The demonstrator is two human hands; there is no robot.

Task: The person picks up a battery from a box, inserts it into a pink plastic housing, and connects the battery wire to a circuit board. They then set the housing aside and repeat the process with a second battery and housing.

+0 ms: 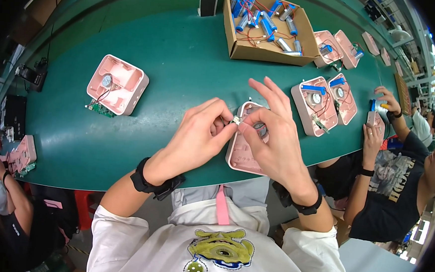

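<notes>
My left hand (195, 129) and my right hand (279, 137) meet over the middle of the near table edge, both closed in a pinch. Between their fingertips is a small white connector (236, 120), with a bit of green board beside it mostly hidden by the left fingers. The right thumb and index finger grip the connector's side; the other right fingers stretch upward. Below the hands lies an open pink plastic housing (241, 156), partly covered by the right hand. A round speaker (261, 129) shows inside it.
On the green table (183, 49), another pink housing (140, 86) with a dangling circuit board (99, 109) lies left. A cardboard box (267, 54) of blue wired batteries stands at the back. Paired housings with batteries (306, 109) lie right, near a co-worker's hands (373, 138).
</notes>
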